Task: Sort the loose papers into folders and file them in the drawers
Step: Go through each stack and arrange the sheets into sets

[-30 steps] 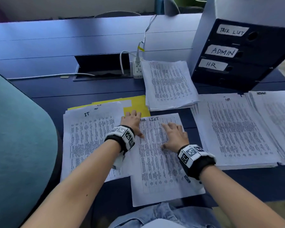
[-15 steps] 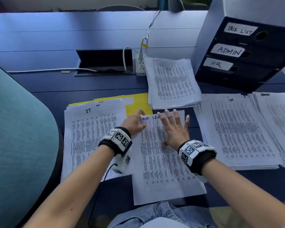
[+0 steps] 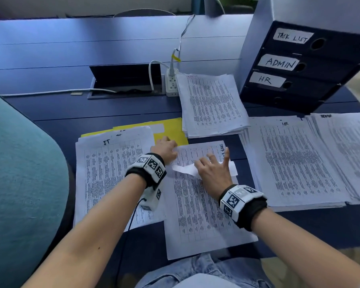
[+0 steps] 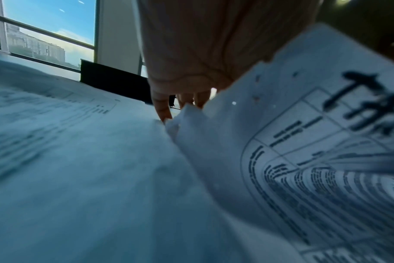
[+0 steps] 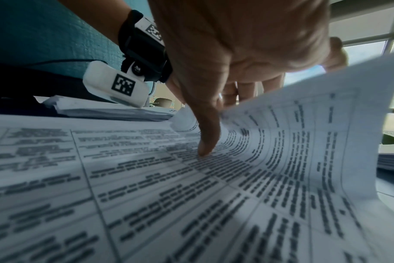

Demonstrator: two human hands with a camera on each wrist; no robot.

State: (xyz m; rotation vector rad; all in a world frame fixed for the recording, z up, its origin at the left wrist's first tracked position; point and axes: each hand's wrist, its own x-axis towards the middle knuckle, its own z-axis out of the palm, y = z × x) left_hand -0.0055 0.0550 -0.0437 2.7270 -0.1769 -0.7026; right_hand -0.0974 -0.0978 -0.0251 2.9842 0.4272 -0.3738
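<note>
While the left hand (image 3: 164,149) pinches the far-left corner of the TASK LIST sheet (image 3: 204,204), the right hand (image 3: 213,173) curls its far edge back — thumb pressing the page, fingers gripping the fold.

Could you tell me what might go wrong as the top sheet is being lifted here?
1. The right hand has the top sheet buckled at its far end; it could crease or tear.
2. The left hand pinches its corner beside the IT stack; sheets there might shift.
</note>
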